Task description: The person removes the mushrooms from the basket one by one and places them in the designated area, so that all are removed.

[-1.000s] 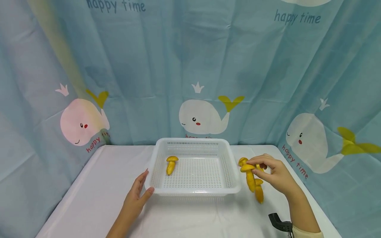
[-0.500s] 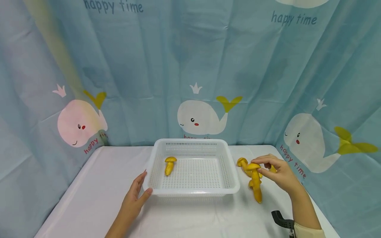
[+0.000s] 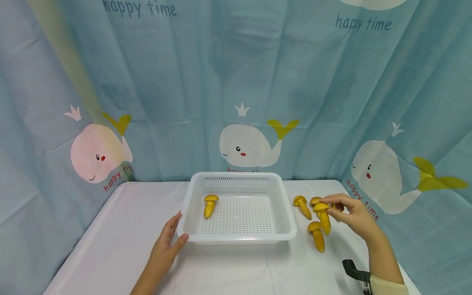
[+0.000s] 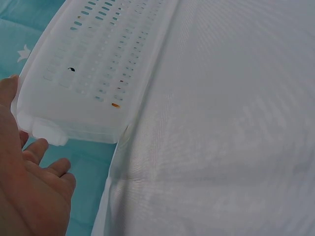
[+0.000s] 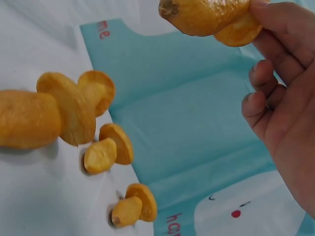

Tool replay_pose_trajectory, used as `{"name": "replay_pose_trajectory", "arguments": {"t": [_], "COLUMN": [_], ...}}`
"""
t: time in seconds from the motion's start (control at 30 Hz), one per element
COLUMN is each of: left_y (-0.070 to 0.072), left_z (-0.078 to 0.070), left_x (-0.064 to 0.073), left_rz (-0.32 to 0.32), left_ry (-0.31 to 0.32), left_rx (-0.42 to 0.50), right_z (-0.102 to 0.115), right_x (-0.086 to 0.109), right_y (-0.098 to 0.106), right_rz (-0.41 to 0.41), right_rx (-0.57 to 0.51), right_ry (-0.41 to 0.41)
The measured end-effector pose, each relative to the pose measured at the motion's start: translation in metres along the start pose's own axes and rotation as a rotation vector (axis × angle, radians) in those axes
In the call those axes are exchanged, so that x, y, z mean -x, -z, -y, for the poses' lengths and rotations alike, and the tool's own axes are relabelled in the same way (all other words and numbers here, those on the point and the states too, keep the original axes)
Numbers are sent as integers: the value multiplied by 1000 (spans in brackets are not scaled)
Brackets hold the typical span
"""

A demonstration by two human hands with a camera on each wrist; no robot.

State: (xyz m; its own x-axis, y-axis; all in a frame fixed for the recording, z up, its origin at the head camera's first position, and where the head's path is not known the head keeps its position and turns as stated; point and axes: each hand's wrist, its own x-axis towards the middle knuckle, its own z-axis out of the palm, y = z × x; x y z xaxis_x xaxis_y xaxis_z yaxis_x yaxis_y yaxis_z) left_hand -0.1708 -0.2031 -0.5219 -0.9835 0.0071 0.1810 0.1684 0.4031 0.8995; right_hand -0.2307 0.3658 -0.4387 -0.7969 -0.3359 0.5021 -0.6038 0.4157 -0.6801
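A white perforated basket [image 3: 236, 237] sits on the table, with one yellow mushroom [image 3: 210, 207] lying inside at its left. My left hand [image 3: 166, 243] rests at the basket's left front corner, thumb at the rim and loose fingers along the side. In the left wrist view, the basket's end wall [image 4: 74, 113] stands beside the fingertips. My right hand [image 3: 352, 215] pinches another yellow mushroom [image 3: 324, 221] at its cap, stem hanging down. Below and around it lie several more, including a near mushroom [image 3: 317, 237] and one closer to the basket [image 3: 303, 207].
A white cloth covers the table [image 3: 236, 270], and a blue curtain [image 3: 243, 82] with whale prints hangs behind it. More mushrooms [image 5: 133, 206] lie near the table's edge in the right wrist view. A black strap piece [image 3: 355, 272] sits at the right wrist.
My right hand has moved a little to the right with the pinched mushroom, uncovering the mushrooms on the left of the group. The left hand and the basket stay in place.
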Motion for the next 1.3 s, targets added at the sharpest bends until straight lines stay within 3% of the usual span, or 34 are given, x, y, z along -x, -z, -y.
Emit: {"name": "replay_pose_trajectory", "arguments": {"t": [0.47,1.07,1.3], "left_y": [0,0,0], "left_z": [-1,1,-1], "left_x": [-1,-2,-1], "left_rz": [-2,-1,-7], "left_ry": [12,20,20], "left_rx": [-17,-16,-28], "right_z": [-11,-44,-52], "right_x": [12,27,30], "right_y": [11,15,16], "right_rz": [40,53,75], "right_rx": [11,40,42], "right_ry": [-116,-426,-497]}}
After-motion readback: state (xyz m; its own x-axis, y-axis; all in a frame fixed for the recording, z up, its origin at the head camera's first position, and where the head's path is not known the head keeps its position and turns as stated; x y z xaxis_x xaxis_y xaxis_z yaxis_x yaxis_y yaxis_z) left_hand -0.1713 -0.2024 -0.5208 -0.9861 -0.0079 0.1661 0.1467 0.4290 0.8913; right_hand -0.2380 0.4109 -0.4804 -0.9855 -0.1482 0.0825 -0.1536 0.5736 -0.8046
